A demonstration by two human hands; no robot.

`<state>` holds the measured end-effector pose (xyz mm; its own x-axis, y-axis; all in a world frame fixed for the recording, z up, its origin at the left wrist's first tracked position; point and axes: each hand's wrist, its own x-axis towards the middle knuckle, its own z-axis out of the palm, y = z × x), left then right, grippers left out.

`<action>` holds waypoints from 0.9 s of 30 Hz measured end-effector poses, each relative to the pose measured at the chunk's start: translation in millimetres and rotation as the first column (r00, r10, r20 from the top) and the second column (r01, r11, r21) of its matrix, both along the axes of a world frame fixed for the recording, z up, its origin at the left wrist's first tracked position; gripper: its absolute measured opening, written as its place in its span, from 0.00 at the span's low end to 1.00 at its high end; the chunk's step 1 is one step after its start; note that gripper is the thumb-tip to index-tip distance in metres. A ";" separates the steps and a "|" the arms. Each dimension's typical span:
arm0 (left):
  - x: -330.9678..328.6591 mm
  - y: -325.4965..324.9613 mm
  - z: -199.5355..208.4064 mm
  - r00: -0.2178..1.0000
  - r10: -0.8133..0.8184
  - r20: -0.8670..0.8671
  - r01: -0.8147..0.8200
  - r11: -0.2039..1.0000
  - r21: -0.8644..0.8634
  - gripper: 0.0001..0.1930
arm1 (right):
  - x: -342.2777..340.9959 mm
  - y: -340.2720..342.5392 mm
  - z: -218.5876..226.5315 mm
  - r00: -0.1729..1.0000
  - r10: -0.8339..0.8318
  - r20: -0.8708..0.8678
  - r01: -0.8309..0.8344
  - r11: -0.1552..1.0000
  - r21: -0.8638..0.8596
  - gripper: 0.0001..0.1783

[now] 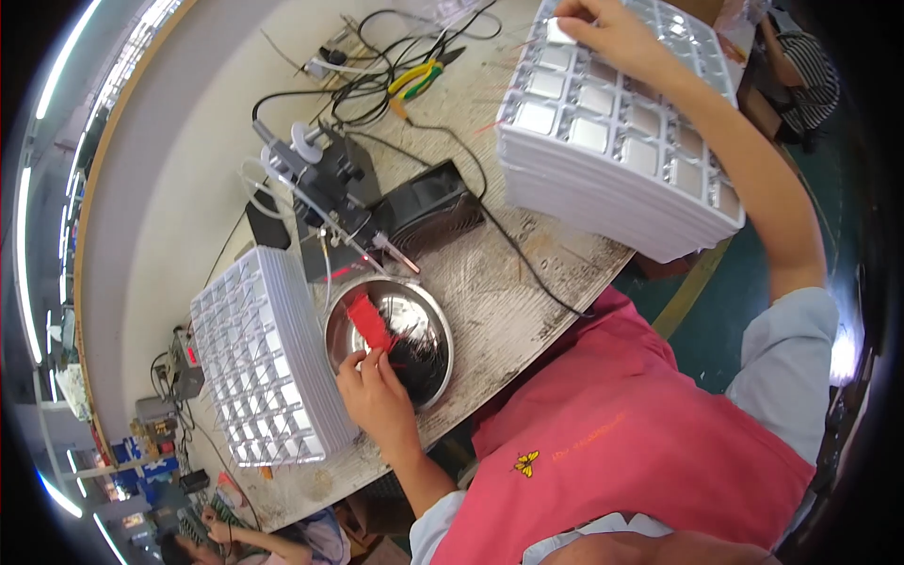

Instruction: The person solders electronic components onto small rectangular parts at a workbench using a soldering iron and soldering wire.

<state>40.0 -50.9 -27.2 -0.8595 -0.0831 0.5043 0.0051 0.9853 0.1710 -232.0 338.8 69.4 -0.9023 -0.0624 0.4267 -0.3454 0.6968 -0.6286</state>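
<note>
At the upper right, my right hand [607, 38] is closed, thumb and fingers pinching a flat silver rectangular cell [560, 31] at the far-left corner of a stack of white compartment trays [603, 202]. Similar cells fill many pockets of the top tray. My left hand [379, 400] reaches over the near-left rim of a round metal bowl [446, 325]. Its fingertips press together by the lower end of a red bundle [368, 322]; what they pinch is too small to make out. Thin dark wires [424, 363] lie in the bowl.
Behind the bowl stands a bench device [325, 179] with a pointed nozzle, beside a black box [428, 207]. A second tray stack [259, 363] is at the left. Yellow-green pliers [419, 77] lie among cables at the back. Another person's arm [250, 537] shows lower left.
</note>
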 end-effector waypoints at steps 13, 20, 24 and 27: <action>-17.1 67.0 -4.7 0.922 -0.380 0.070 0.386 0.913 -0.130 0.10 | 14.7 -14.4 16.2 0.989 -0.019 -0.144 0.073 0.922 0.381 0.13; -41.6 101.7 -5.0 0.882 -0.417 0.221 0.455 0.875 -0.164 0.14 | 16.7 -11.4 13.5 0.967 -0.142 -0.210 0.190 0.954 0.233 0.14; -42.7 105.5 -4.5 0.872 -0.395 0.288 0.450 0.879 -0.157 0.09 | 5.9 0.4 15.5 0.943 -0.221 -0.250 0.249 0.965 0.086 0.15; -45.6 108.4 -1.8 0.864 -0.374 0.336 0.445 0.881 -0.163 0.10 | 2.1 8.8 20.8 0.950 -0.235 -0.204 0.265 0.955 0.136 0.15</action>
